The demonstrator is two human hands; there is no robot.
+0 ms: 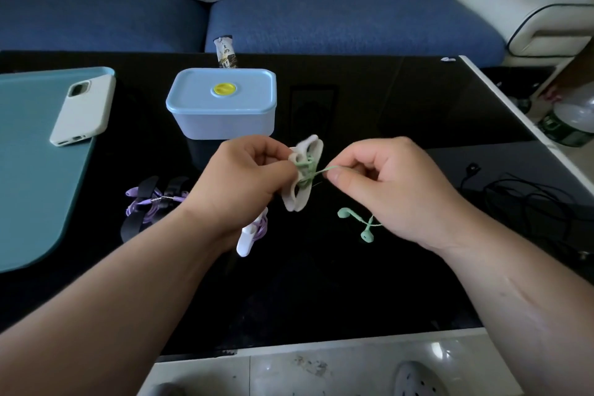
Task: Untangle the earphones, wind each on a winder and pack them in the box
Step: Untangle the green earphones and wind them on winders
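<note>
My left hand [239, 185] grips a white winder [305, 156] held above the black table [369, 283], with green cord wrapped around its middle. My right hand [389, 185] pinches the green cord just right of the winder, pulled taut. The green earbuds [356, 223] hang or lie below my right hand. A purple earphone on a black winder [151, 202] lies at the left. Another white winder with purple cord [249, 238] lies under my left wrist. A loose black earphone cord [530, 202] lies at the right. The light blue box [221, 104], lid on, stands behind my hands.
A white phone [82, 112] rests on a teal mat [35, 170] at the left. A snack packet [226, 53] lies behind the box. A blue sofa [321, 19] runs along the far side. The table's white edge [527, 125] is at the right, with a bottle [569, 120] beyond it.
</note>
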